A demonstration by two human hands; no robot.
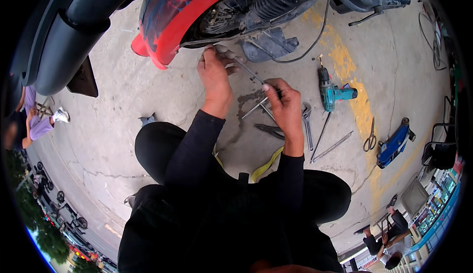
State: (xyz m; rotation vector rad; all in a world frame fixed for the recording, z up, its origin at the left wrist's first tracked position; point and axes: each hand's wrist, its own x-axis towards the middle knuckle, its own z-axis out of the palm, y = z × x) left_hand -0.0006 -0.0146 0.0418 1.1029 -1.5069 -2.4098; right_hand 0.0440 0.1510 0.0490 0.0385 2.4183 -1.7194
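Leans low over cracked grey concrete (172,95), with black-clad knees spread wide. Clamps the right hand (285,100) around the near end of a slim, straight, grey metal rod (250,72), slanting up and leftward above the floor. Keeps the right thumb near the edge of the fist, close to the rod. Holds the left hand (216,71) by the far end of the rod, fingers bent, just below a curved, glossy red body panel (173,35). Cannot tell about any grip by the left fingers, for lack of a clear view of the tips. Shows beyond the hands a dark, ribbed coil spring (282,0) and, on the ground, a flat, dark grey plastic piece (268,46). Has lying near the right forearm a pair of dark pliers (270,130) and a silver adjustable wrench (308,127); farther right, a teal-and-black cordless drill (329,94), a pair of dark-handled scissors (369,142) and a long blue metal tool (394,145).
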